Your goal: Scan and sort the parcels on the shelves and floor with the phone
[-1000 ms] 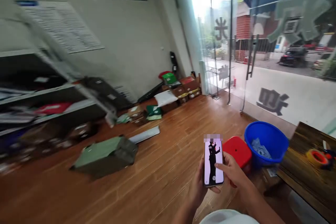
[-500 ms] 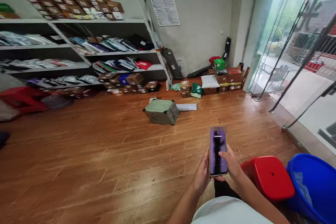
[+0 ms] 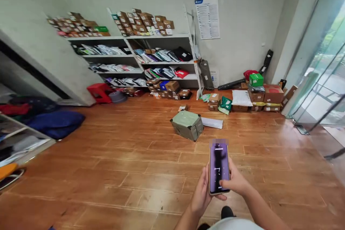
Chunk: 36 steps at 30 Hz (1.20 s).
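A smartphone (image 3: 219,167) is held upright in front of me, its screen lit purple with a dot pattern and a drawn line on it. My left hand (image 3: 201,190) cradles the phone from its left side and underneath, fingers closed round it. On the other side, my right hand (image 3: 237,179) grips the phone's edge, and its thumb touches the lower part of the screen. Past the phone, a green-grey box with dark corners (image 3: 186,124) rests on the wooden floor. A flat white package (image 3: 212,122) lies just behind that box.
Shelves (image 3: 164,36) along the wall hold many parcels and bags. Cartons (image 3: 273,93) and a white bag (image 3: 242,98) are piled near the glass door (image 3: 318,97). At left are a red stool (image 3: 99,91), a grey basin (image 3: 118,96) and a blue bundle (image 3: 58,124).
My view has swung left, so the red stool and blue bin at lower right have gone out of sight. My right thumb has moved down the screen, where a line now shows.
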{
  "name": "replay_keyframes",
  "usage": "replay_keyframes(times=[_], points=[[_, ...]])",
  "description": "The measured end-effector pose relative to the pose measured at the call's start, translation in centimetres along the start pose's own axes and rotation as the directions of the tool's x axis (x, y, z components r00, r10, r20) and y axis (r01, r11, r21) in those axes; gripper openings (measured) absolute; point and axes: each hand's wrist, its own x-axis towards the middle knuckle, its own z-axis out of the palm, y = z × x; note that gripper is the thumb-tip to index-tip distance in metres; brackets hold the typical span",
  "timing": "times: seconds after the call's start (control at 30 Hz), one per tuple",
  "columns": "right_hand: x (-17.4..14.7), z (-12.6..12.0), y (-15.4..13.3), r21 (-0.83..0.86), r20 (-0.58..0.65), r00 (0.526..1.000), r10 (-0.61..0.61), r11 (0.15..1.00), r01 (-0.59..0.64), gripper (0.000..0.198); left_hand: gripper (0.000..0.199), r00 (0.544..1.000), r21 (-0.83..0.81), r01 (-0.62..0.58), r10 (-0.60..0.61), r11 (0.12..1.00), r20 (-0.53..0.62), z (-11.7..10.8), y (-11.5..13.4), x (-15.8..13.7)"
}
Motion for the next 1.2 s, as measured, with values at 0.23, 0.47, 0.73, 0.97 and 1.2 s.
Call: replay_keyframes(times=[0.23,0.47,0.73,0.97,1.2], points=[[10.5,3.9,1.0,0.023,0.139,0.980,0.143,0.989,-0.148,0.056,0.060,0.977,-0.091,-0.116,0.098,0.989,-0.188,-5.1,6.2,3.4],[23.0,11.0,4.3,-0.005,0.157,0.981,0.114,0.993,-0.115,0.052,0.062,0.957,-0.110,-0.172,0.139,0.979,-0.254,-12.2,15.7,8.5],[39.4,23.9,7.6,-0.010,0.063,0.995,0.080,0.997,-0.080,0.044,0.067,0.980,-0.022,-0.168,0.165,0.985,-0.113,-21.2,33.6,12.9],[51.4,33.3,10.6,0.023,0.043,0.993,0.111,0.993,-0.112,0.039,0.076,0.976,0.025,-0.195,0.197,0.980,-0.098,-28.1,45.8,17.4],[63.5,39.8,14.2,-0.041,0.052,0.991,0.125,0.992,-0.123,0.042,0.066,0.967,0.022,-0.208,0.209,0.978,-0.143,-33.7,56.7,22.1]])
